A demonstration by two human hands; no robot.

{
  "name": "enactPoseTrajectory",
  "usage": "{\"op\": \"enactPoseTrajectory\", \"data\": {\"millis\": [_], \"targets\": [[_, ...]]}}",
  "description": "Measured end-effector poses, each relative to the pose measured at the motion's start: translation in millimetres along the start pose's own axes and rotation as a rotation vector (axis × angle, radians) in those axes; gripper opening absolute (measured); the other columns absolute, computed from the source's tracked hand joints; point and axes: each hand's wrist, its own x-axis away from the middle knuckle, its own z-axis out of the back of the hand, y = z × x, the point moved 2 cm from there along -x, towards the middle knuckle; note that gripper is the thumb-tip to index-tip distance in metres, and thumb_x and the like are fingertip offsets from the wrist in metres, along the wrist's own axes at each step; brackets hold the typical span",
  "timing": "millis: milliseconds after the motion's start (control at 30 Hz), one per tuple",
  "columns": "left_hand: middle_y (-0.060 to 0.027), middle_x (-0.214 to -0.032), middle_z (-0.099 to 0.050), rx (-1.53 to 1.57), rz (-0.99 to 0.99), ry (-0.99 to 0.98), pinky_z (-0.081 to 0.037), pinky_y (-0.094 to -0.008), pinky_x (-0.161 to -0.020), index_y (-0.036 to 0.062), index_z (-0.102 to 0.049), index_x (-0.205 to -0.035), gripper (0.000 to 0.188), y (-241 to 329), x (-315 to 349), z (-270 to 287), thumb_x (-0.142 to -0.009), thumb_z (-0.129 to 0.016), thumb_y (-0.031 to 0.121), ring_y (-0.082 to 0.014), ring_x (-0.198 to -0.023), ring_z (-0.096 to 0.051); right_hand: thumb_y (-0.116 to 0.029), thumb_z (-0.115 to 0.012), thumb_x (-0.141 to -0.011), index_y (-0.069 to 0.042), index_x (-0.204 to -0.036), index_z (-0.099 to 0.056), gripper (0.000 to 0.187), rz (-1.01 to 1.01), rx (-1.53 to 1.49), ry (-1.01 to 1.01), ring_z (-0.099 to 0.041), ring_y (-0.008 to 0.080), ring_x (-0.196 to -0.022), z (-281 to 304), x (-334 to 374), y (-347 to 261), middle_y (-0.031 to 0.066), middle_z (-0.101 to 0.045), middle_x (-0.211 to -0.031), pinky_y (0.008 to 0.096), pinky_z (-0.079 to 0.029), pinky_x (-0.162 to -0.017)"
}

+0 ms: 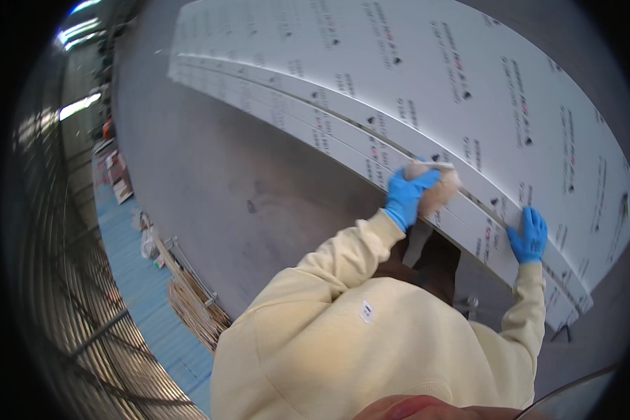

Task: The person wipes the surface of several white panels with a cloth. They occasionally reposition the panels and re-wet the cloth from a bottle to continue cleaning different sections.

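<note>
In front of me lies a long metal panel (434,77), covered with white printed protective film and folded along its length. A narrow dark groove (357,127) runs down its near strip. My left hand (403,199), in a blue glove, is closed around a crumpled pinkish-beige cloth (439,190) pressed against the near strip, over the groove. Further right, my blue-gloved right hand (529,238) rests on the same strip beside the groove, its fingers stretched out and the thumb apart. Nothing shows in it. The cloth hides part of the groove.
Grey floor (189,182) spreads to the left of the panel. Beyond it are a bundle of brown flat strips (192,308), a clear plastic bag (149,243) and a blue floor strip (129,259). A corrugated wall (63,294) stands at the far left.
</note>
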Motion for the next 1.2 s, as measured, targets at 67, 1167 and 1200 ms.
{"op": "enactPoseTrajectory", "data": {"millis": [67,1167,1200], "targets": [[-0.0044,-0.12,-0.064,-0.078,-0.167,-0.043,-0.056,-0.0328,-0.093,0.0037,-0.06,-0.135,0.057,21.3,-5.6,-7.2,-0.084,-0.085,0.01,-0.0171,-0.103,-0.063,-0.035,-0.08,-0.077,-0.002,-0.137,-0.057,0.073,-0.031,-0.031,0.005,-0.053,0.0424,-0.125,12.9,-6.2,-10.8,0.0216,-0.058,-0.137,0.0514,-0.042,-0.106],[-0.0172,-0.136,-0.057,-1.391,-0.615,-0.344,-0.044,-0.0388,-0.111,-0.0079,-0.062,-0.126,0.076,8.2,-140.0,57.5,-0.068,-0.093,0.029,-0.032,-0.125,-0.057,-0.062,-0.057,-0.092,-0.004,-0.142,-0.052,0.077,-0.473,0.003,0.327,-0.027,0.0441,-0.152,-40.8,100.4,-31.4,0.0241,-0.031,-0.163,0.054,-0.019,-0.125],[-0.0172,-0.136,-0.057,-1.404,-0.607,-0.348,-0.044,-0.0387,-0.111,-0.0078,-0.061,-0.127,0.077,9.1,-142.4,56.0,-0.068,-0.093,0.029,-0.032,-0.125,-0.057,-0.06,-0.059,-0.092,-0.003,-0.142,-0.053,0.076,-0.452,-0.016,0.367,-0.03,0.043,-0.151,-39.4,106.2,-27.7,0.0229,-0.034,-0.162,0.0542,-0.021,-0.124]]}}
